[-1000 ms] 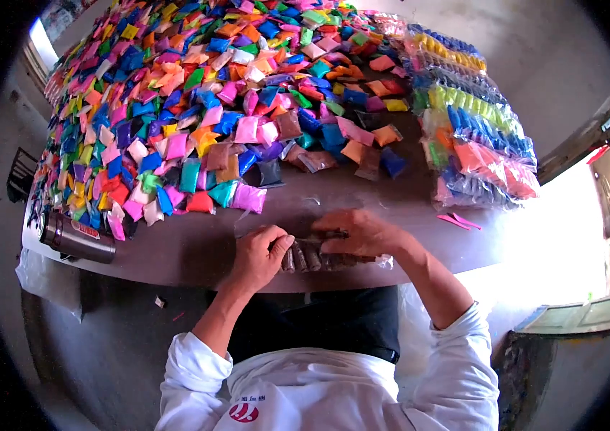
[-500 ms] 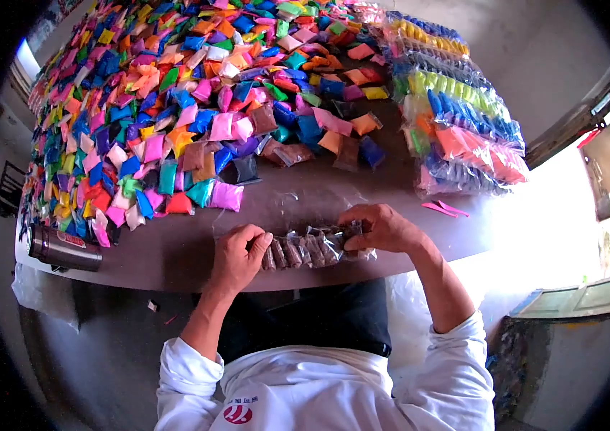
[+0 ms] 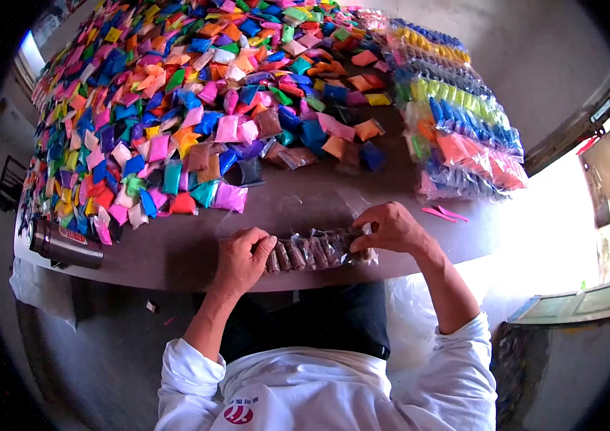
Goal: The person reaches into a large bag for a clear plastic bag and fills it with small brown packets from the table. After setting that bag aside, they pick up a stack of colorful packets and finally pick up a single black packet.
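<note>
A row of small brown packets (image 3: 310, 253) stands side by side at the table's front edge, with clear plastic around them. My left hand (image 3: 244, 257) is closed at the row's left end, thumb and fingers pinched together there. At the right end, my right hand (image 3: 393, 228) has its thumb and fingers curled around the last packets and the clear plastic. Part of each end of the row is hidden by my fingers.
A big pile of coloured packets (image 3: 157, 149) covers the back and left of the table (image 3: 305, 190). Bagged packet rows (image 3: 466, 108) are stacked at the right, near pink strips (image 3: 445, 213). A dark metal flask (image 3: 66, 244) lies at the front left.
My right hand has shifted slightly to the right at its end of the row. My left hand keeps its pinch at the other end, and the whole view has moved a little.
</note>
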`<action>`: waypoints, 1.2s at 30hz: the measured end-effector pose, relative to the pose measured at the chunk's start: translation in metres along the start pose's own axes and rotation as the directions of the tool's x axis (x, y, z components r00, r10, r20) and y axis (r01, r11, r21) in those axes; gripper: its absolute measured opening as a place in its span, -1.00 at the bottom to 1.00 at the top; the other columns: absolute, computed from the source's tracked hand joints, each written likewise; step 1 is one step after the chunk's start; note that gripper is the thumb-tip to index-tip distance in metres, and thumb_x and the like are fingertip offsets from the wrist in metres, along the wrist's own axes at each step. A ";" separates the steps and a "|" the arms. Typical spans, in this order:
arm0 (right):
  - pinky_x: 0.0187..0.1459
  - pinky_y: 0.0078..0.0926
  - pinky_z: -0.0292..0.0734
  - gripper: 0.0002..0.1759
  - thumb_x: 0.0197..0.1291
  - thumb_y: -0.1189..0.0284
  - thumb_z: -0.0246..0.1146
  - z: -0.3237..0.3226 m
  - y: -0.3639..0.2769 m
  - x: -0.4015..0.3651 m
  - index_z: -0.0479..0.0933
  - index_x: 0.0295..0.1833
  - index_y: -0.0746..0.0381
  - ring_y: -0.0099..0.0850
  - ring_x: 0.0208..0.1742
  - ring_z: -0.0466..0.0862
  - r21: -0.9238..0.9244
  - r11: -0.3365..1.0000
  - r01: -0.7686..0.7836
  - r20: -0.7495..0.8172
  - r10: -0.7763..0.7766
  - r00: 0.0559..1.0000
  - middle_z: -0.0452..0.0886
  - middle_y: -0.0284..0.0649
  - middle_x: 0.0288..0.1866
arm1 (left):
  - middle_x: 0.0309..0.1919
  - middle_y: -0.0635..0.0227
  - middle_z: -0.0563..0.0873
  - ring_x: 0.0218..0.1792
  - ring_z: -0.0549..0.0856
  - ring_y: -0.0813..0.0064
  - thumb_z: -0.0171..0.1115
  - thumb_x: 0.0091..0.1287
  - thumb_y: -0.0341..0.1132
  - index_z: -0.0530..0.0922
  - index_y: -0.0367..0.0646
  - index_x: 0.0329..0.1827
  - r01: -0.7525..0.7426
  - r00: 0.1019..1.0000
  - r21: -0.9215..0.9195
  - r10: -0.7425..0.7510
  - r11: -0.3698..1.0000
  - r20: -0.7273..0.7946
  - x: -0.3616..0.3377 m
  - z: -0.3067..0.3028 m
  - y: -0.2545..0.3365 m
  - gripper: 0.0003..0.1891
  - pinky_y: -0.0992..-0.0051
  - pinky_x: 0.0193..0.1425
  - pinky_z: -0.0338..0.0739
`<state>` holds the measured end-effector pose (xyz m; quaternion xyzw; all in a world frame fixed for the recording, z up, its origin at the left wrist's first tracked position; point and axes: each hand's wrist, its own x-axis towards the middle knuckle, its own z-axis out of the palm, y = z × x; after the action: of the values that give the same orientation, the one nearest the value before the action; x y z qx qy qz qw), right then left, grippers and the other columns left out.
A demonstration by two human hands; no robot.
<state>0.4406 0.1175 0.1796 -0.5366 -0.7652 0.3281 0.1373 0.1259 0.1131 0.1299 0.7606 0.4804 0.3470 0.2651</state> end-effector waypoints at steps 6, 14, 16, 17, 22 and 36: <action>-0.10 -0.35 0.57 -0.51 -0.10 0.23 0.56 0.003 -0.014 0.013 0.66 -0.06 0.25 -0.24 -0.12 0.65 0.038 0.964 0.264 -0.129 -0.258 0.958 0.69 -0.15 -0.18 | -0.48 0.22 0.65 -0.44 0.63 0.41 0.20 0.41 -0.20 0.58 -0.27 -0.24 0.065 0.997 -0.028 -0.064 0.997 0.043 -0.001 0.000 0.003 -0.74 0.41 -0.31 0.50; -0.08 -0.27 0.55 -0.64 0.02 0.30 0.46 0.024 0.001 0.024 0.66 -0.11 0.28 -0.17 -0.12 0.65 0.096 0.974 0.206 0.079 -0.213 0.974 0.66 -0.11 -0.19 | -0.44 0.12 0.67 -0.38 0.68 0.12 0.26 0.35 -0.27 0.59 -0.25 -0.32 0.047 0.999 -0.040 -0.047 0.998 -0.004 0.000 0.002 0.006 -0.80 0.30 -0.28 0.53; -0.09 -0.25 0.55 -0.63 0.04 0.25 0.43 0.022 -0.005 0.026 0.66 -0.12 0.29 -0.12 -0.15 0.65 0.100 0.973 0.206 0.105 -0.216 0.971 0.65 -0.09 -0.20 | -0.44 0.12 0.67 -0.38 0.68 0.12 0.26 0.35 -0.27 0.59 -0.25 -0.32 0.045 0.999 -0.041 -0.046 0.998 -0.009 0.001 0.001 0.009 -0.80 0.30 -0.28 0.54; -0.08 -0.24 0.54 -0.62 0.05 0.22 0.42 0.022 -0.010 0.025 0.66 -0.12 0.28 -0.11 -0.14 0.65 0.012 0.967 0.253 0.042 -0.254 0.966 0.65 -0.08 -0.20 | -0.44 0.12 0.67 -0.38 0.68 0.12 0.26 0.35 -0.27 0.59 -0.25 -0.32 0.052 0.999 -0.043 -0.053 0.998 -0.007 0.000 0.000 0.010 -0.80 0.30 -0.29 0.54; -0.05 -0.26 0.53 -0.73 0.11 0.36 0.40 0.038 -0.044 0.032 0.66 -0.11 0.29 -0.14 -0.11 0.64 -0.084 0.933 0.351 -0.080 -0.357 0.931 0.66 -0.08 -0.18 | -0.44 0.13 0.68 -0.38 0.69 0.12 0.26 0.36 -0.25 0.59 -0.23 -0.32 0.037 0.999 -0.035 -0.038 0.999 -0.027 -0.001 0.002 0.008 -0.79 0.30 -0.31 0.55; 0.03 -0.24 0.54 -0.55 0.10 0.20 0.41 0.039 -0.044 0.035 0.64 0.05 0.22 -0.11 -0.05 0.63 -0.146 0.946 0.291 0.018 -0.291 0.956 0.66 -0.06 -0.12 | -0.45 0.12 0.69 -0.38 0.71 0.12 0.27 0.35 -0.25 0.60 -0.22 -0.33 0.083 0.996 -0.055 -0.082 0.995 0.026 -0.002 0.001 0.011 -0.79 0.30 -0.32 0.56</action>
<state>0.3729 0.1266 0.1748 -0.4270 -0.8579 0.2461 0.1457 0.1321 0.1069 0.1362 0.7366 0.4983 0.3399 0.3059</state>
